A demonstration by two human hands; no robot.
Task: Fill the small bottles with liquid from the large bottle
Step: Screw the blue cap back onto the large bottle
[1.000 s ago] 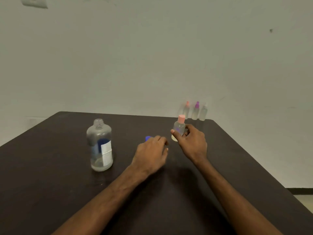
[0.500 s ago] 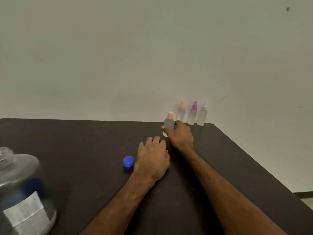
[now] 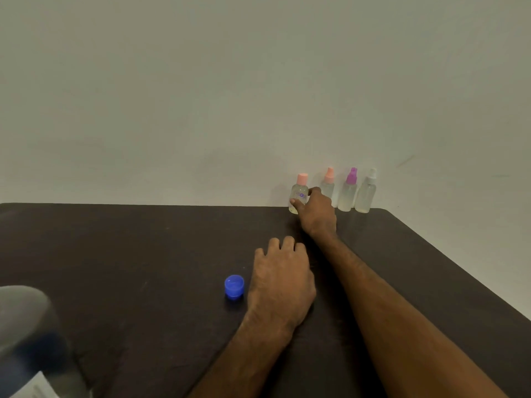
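My right hand (image 3: 317, 212) reaches to the far edge of the dark table (image 3: 143, 254) and grips a small clear bottle with a pink cap (image 3: 298, 191), which stands upright at the left end of a row. Three small spray bottles stand beside it: a pink-topped one (image 3: 328, 185), a purple-topped one (image 3: 348, 193) and a white-topped one (image 3: 366, 195). My left hand (image 3: 280, 280) rests palm down on the table, fingers loosely curled, holding nothing. A blue cap (image 3: 234, 286) lies just left of it. The large clear bottle (image 3: 28, 340) fills the bottom left corner, blurred and cut off.
A plain pale wall (image 3: 258, 96) rises right behind the table's far edge. The table's right edge runs diagonally toward the lower right.
My right hand has carried the pink-capped bottle farther away, up to the row of spray bottles at the far edge. The view has shifted right, pushing the large bottle into the corner.
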